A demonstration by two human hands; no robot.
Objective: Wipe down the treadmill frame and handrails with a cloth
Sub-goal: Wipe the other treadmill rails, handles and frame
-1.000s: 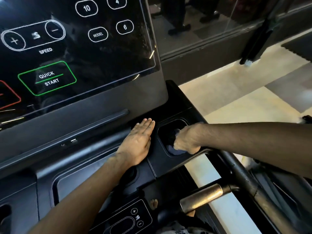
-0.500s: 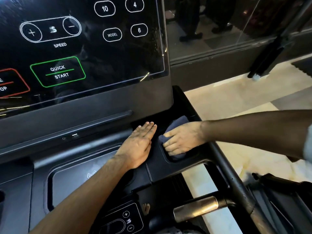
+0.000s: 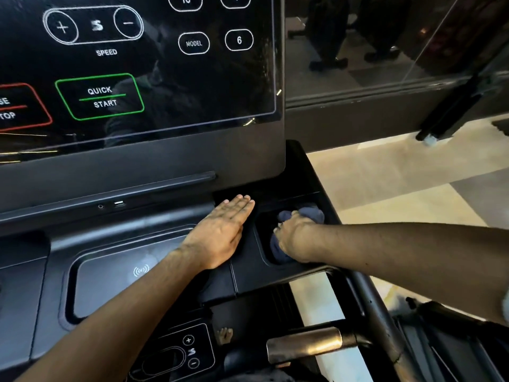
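Treadmill console (image 3: pixel 248 166): black, with a dark touch screen (image 3: pixel 137 64) showing speed buttons and a green quick-start box. Handrail (image 3: pixel 369 304): dark tube running down the right side, with a metal grip (image 3: pixel 305 344) branching left. Cup holder (image 3: pixel 264 244): recessed pocket at the console's right end. Left hand (image 3: pixel 220 232): flat, fingers together, palm down just left of the cup holder. Right hand (image 3: pixel 296 238): fist clenched around the cloth. Cloth (image 3: pixel 308 215): dark blue, bunched, inside the cup holder.

The left hand (image 3: pixel 220 235) lies flat, palm down, fingers straight and pressed together, forearm reaching in from the lower left. The right hand (image 3: pixel 296 241) is curled into a fist, knuckles up, forearm extended from the right.
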